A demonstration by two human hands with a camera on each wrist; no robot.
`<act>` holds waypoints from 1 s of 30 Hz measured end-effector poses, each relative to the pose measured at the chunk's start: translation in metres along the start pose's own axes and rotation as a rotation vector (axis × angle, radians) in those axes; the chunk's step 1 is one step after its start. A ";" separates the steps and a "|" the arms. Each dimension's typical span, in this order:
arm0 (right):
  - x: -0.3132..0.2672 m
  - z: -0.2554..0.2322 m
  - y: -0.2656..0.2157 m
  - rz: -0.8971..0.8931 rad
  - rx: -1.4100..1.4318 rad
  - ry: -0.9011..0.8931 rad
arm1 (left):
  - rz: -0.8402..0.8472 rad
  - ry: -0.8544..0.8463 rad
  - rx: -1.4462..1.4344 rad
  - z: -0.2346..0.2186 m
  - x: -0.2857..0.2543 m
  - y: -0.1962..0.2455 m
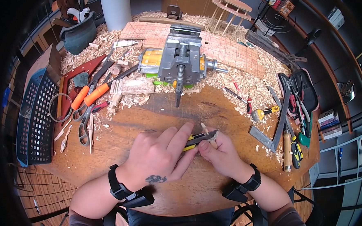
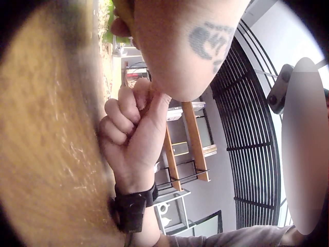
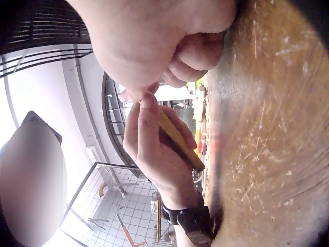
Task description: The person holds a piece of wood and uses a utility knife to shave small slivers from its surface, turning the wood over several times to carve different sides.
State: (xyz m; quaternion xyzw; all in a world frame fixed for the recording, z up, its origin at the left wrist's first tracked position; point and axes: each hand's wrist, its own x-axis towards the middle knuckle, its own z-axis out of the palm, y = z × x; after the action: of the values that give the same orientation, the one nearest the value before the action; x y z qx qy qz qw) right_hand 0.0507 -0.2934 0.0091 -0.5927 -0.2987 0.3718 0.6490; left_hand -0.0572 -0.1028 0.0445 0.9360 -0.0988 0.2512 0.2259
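Observation:
Over the front of the wooden table, my left hand (image 1: 156, 150) grips a yellow-and-black utility knife (image 1: 191, 142). Its dark blade points right and lies against a small pale piece of wood (image 1: 213, 143) that my right hand (image 1: 226, 156) pinches. The right thumb sits close by the blade, and the two hands meet at the work. From the right wrist, the knife's yellow handle (image 3: 174, 135) slants through the left hand's fingers (image 3: 148, 123). In the left wrist view the right hand (image 2: 136, 131) shows curled fingers; the wood is hidden there.
A metal vise (image 1: 182, 58) stands behind the hands among wood shavings (image 1: 248, 81). Orange-handled tools (image 1: 96, 94), scissors (image 1: 84, 133) and a blue basket (image 1: 41, 118) are at left. A metal square (image 1: 263, 137), a wooden-handled chisel (image 1: 287, 153) and a tool case (image 1: 307, 89) lie right.

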 end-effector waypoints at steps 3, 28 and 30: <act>0.000 0.002 -0.003 0.012 -0.019 0.027 | -0.004 0.003 0.005 0.000 0.000 0.001; -0.003 -0.011 0.005 0.193 0.338 -0.241 | 0.058 -0.043 -0.011 0.002 -0.001 -0.002; -0.003 -0.008 0.004 0.169 0.311 -0.219 | 0.063 -0.033 -0.018 0.002 -0.001 -0.002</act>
State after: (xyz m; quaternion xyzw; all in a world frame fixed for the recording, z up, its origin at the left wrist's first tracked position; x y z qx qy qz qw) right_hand 0.0553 -0.3000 0.0045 -0.4645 -0.2557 0.5289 0.6626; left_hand -0.0561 -0.1017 0.0413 0.9344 -0.1343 0.2416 0.2247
